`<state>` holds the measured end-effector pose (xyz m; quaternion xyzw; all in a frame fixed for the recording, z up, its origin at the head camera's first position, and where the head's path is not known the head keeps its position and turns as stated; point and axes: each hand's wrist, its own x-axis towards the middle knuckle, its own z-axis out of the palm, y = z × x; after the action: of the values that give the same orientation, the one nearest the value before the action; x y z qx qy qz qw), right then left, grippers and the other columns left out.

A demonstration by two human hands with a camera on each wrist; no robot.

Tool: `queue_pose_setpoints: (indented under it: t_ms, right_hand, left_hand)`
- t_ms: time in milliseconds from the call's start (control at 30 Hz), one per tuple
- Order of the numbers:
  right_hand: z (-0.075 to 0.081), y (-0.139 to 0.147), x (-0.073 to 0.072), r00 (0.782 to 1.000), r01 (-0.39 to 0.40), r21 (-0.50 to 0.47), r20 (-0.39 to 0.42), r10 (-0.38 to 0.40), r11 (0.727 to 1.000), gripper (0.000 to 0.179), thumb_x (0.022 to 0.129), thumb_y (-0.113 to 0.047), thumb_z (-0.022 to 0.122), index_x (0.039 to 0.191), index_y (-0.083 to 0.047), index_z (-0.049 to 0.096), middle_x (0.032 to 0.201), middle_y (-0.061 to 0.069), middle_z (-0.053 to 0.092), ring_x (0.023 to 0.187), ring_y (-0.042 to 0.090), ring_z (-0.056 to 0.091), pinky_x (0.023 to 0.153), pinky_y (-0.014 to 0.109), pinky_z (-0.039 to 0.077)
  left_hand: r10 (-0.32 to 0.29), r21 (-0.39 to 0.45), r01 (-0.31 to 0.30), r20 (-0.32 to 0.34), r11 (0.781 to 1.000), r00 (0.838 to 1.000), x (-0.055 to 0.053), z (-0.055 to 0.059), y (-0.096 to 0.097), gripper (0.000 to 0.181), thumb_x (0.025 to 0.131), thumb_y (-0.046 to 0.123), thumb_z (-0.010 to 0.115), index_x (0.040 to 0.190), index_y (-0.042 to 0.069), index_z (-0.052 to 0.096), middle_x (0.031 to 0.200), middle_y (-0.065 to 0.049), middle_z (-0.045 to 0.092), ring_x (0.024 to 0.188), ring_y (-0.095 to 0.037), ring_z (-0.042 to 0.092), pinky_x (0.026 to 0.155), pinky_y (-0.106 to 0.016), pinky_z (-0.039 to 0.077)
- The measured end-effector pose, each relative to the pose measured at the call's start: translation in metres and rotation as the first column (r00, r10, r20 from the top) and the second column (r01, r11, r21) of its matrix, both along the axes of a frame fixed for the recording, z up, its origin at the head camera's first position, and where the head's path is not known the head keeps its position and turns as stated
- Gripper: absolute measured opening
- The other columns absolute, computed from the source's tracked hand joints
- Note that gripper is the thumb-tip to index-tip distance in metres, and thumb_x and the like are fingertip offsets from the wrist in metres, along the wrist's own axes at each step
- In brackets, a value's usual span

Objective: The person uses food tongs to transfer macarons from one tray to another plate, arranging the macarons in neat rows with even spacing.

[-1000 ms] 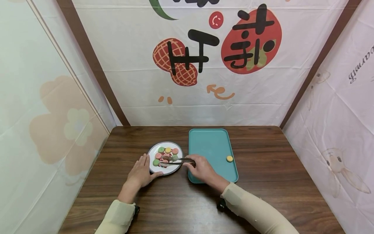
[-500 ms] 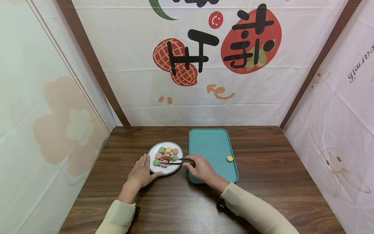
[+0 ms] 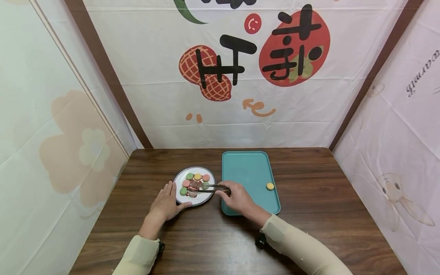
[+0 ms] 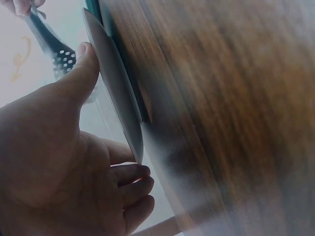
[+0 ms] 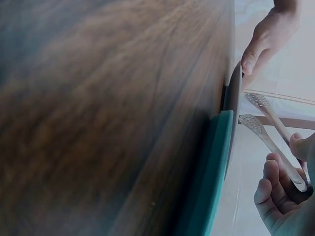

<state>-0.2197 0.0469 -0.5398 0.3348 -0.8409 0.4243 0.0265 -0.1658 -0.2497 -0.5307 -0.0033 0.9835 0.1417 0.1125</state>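
Note:
My left hand [image 3: 165, 201] rests against the left side of a white plate [image 3: 179, 178] with a dark rim line, its fingers straight and its thumb spread along the near rim. In the left wrist view, the thumb and fingertips meet the plate's edge. Several macarons lie on the plate, among them a yellow macaron [image 3: 197, 177], a green macaron [image 3: 183, 191] and a pink macaron [image 3: 206, 178]. My right hand [image 3: 237, 197] grips metal tongs [image 5: 268, 140] with perforated ends, spread apart in the right wrist view. Those ends overlap the plate's middle in the head view, partly hiding macarons there.
A teal tray [image 3: 245, 166] lies right of the plate, under my right hand and forearm. One more yellow macaron [image 3: 270, 186] sits near the tray's right edge. The dark wooden table [image 3: 309, 183] is bordered by printed white cloth walls [image 3: 165, 103].
The tongs' perforated ends have shifted slightly over the middle of the plate and now cover the pink macaron between them more. Both hands stay in nearly the same place.

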Motion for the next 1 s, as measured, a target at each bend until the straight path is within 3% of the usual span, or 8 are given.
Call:
queue_pose_setpoints:
  t_ms: [300, 667, 1000]
  right_hand:
    - [0.007, 0.008, 0.003, 1.000, 0.029, -0.019, 0.011, -0.029, 0.999, 0.033, 0.105, -0.023, 0.074, 0.129, 0.000, 0.074, 0.097, 0.002, 0.072, 0.063, 0.004, 0.051, 0.053, 0.024, 0.048]
    - [0.013, 0.023, 0.005, 0.997, 0.077, -0.036, 0.032, -0.076, 0.996, 0.038, 0.104, -0.024, 0.075, 0.132, 0.002, 0.072, 0.102, 0.005, 0.074, 0.076, 0.005, 0.063, 0.065, 0.026, 0.058]
    - [0.016, 0.040, 0.003, 0.995, 0.101, -0.068, -0.007, -0.101, 0.993, 0.035, 0.103, -0.023, 0.076, 0.128, 0.002, 0.074, 0.092, -0.002, 0.071, 0.069, 0.005, 0.056, 0.057, 0.025, 0.052]
  left_hand:
    - [0.001, 0.010, -0.001, 0.005, 1.000, 1.000, 0.001, -0.003, -0.001, 0.118, 0.099, 0.068, 0.064, 0.163, -0.017, 0.015, 0.172, -0.038, 0.013, 0.161, -0.051, 0.016, 0.133, -0.059, 0.018]
    - [0.005, 0.015, -0.005, -0.011, 1.000, 1.000, 0.003, -0.003, -0.001, 0.117, 0.099, 0.066, 0.066, 0.163, -0.017, 0.016, 0.171, -0.038, 0.015, 0.161, -0.051, 0.017, 0.132, -0.060, 0.018]
    - [0.002, 0.020, -0.002, -0.009, 1.000, 1.000, 0.001, 0.001, 0.000, 0.117, 0.099, 0.066, 0.065, 0.163, -0.018, 0.015, 0.171, -0.039, 0.014, 0.161, -0.051, 0.016, 0.133, -0.060, 0.017]
